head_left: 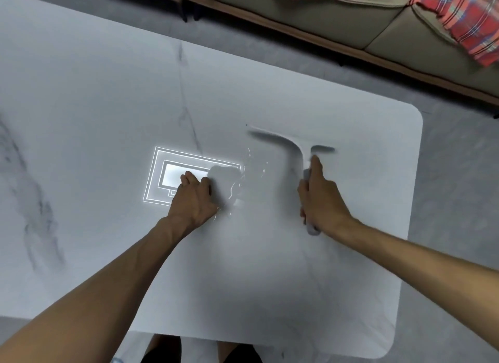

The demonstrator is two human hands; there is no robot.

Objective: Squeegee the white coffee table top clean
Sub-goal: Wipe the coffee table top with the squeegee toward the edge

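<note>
At six o'clock, right at the bottom edge, the person's legs are seen tucked against the near rim of the white coffee table top, and both bare forearms are stretched out over it. The left hand is planted at about nine o'clock from the table's middle, knuckles up and fingers curled down. A pale, blurred shape is pressed against its thumb side at three o'clock. It looks like a cloth, though whether it is actually gripped cannot be told. Thin streaks of water are scattered just beyond, between the two hands. The right hand is wrapped firmly round the handle of the white squeegee, forefinger laid straight along it toward twelve o'clock, with the butt of the handle showing below the wrist. The squeegee's blade is set on the table surface at twelve o'clock from that hand, smeared by motion blur, in the table's right half, near the rounded far corner. A bright rectangular ceiling-light reflection is caught in the glossy top at the left hand's fingertips. Grey veining is seen far out at nine o'clock. Beyond the table, grey floor is visible, then a beige sofa at twelve to two o'clock, draped with a red plaid blanket.
</note>
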